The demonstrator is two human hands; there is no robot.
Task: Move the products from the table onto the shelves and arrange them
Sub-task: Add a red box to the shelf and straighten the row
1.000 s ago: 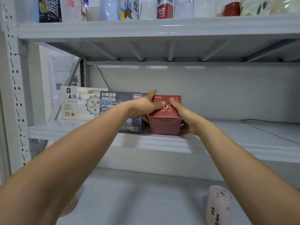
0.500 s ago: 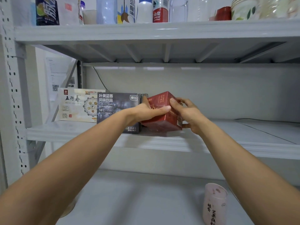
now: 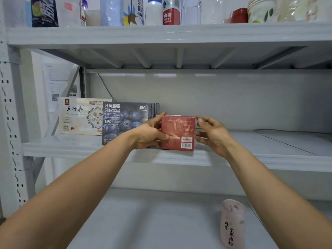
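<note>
**Red box going onto the middle shelf**

The grey shelving unit [image 3: 161, 35] is filling the view, bottles lining its top level. On the middle shelf [image 3: 251, 150], a cream box [image 3: 79, 116] is standing far left, a dark blueberry drink box [image 3: 124, 121] just right of it. Both hands are working the red box [image 3: 177, 133] right beside that dark box: the left hand [image 3: 149, 133] is gripping its left edge, thumb across the front, while the right hand [image 3: 212, 133] is cupping the right edge, fingers loosely curled, contact hard to confirm. The box is standing upright near the shelf's front lip, barcode face towards us, roughly square with no clear long axis. This looks like the arranging step; next, probably, squaring it flush and letting go. Down low, a pink cup [image 3: 232, 223] is waiting.
</note>
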